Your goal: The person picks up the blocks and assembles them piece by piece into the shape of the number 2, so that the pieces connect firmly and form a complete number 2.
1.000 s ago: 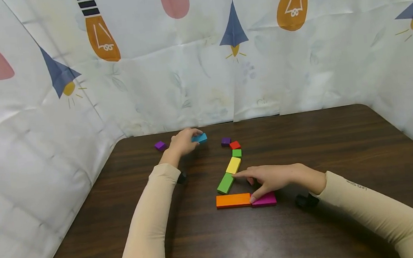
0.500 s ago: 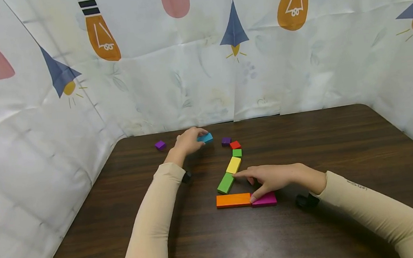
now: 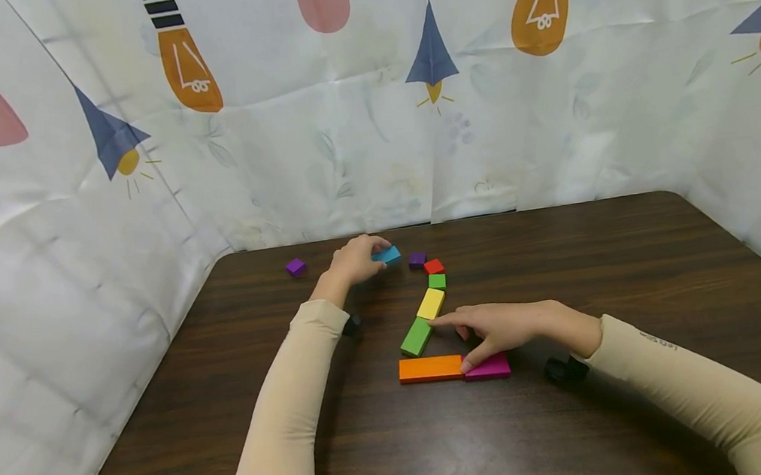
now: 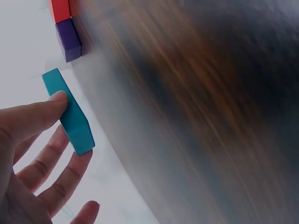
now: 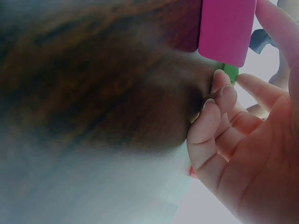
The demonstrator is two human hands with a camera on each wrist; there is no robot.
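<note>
My left hand (image 3: 354,260) pinches a blue block (image 3: 390,255) between thumb and fingers, just left of a dark purple block (image 3: 417,261) at the far side. In the left wrist view the thumb presses one face of the blue block (image 4: 70,114) and fingertips lie behind it. From the purple block a curved row runs nearer: a red block (image 3: 434,267), a small green block (image 3: 437,281), a yellow block (image 3: 431,304) and a longer green block (image 3: 416,337). My right hand (image 3: 507,326) has its index fingertip at the longer green block and its thumb on the magenta block (image 3: 490,367).
An orange block (image 3: 430,369) lies end to end with the magenta one, across the near end of the row. A lone purple block (image 3: 295,267) sits at the far left of the dark wooden table (image 3: 507,438). A printed white curtain (image 3: 372,140) hangs behind.
My left hand has shifted right with the blue block, bringing it closer to the dark purple block. The right hand stays in place.
</note>
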